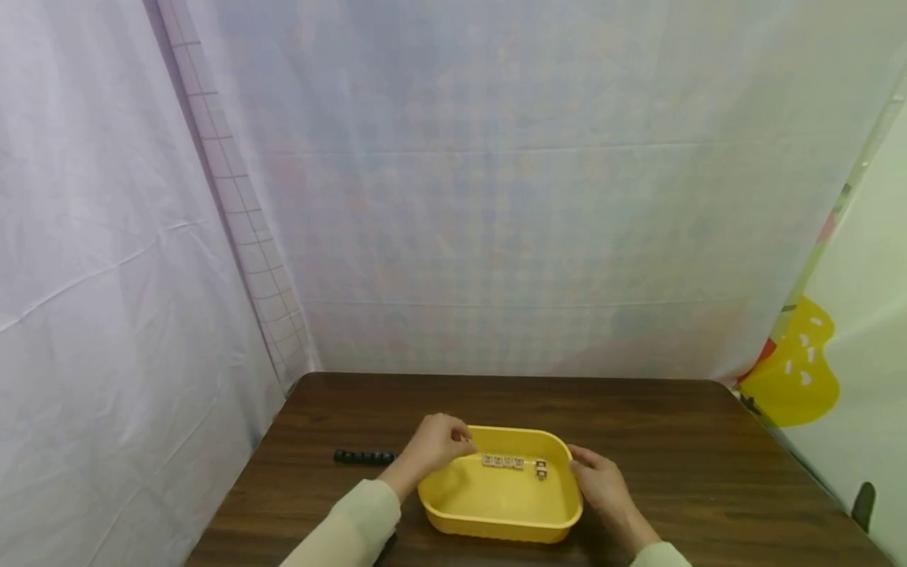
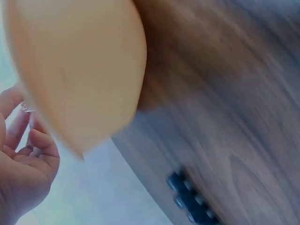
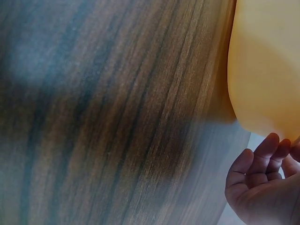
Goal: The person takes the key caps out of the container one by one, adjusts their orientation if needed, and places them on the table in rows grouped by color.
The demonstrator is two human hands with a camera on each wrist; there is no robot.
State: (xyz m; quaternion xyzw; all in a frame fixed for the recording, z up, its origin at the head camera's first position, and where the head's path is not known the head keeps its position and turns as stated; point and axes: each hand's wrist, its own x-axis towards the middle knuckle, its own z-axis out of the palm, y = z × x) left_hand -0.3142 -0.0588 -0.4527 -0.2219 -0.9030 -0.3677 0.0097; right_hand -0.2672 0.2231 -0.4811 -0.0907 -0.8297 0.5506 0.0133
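A shallow yellow plastic tub (image 1: pixel 503 529) rests on the table in front of me. My left hand (image 1: pixel 438 442) is over its far left rim and pinches a small, pale, partly clear piece (image 2: pixel 26 107) between thumb and fingertips; its kind cannot be told. At the tub's right side, my right hand (image 1: pixel 601 479) grips the rim, its fingers (image 3: pixel 266 146) right at the yellow edge. Inside the tub lies a row of small pale blocks with dark markings (image 1: pixel 503 461). Two small dark-and-white pieces (image 1: pixel 542 470) sit to the right of that row.
Left of the tub, a black strip of knobbly segments (image 1: pixel 364 457) lies on the dark wood-grain table (image 1: pixel 673 425), partly behind the left forearm. Another dark object (image 1: pixel 386 546) shows beneath the left sleeve. Pale curtains (image 1: pixel 496 236) hang behind the table and along the left.
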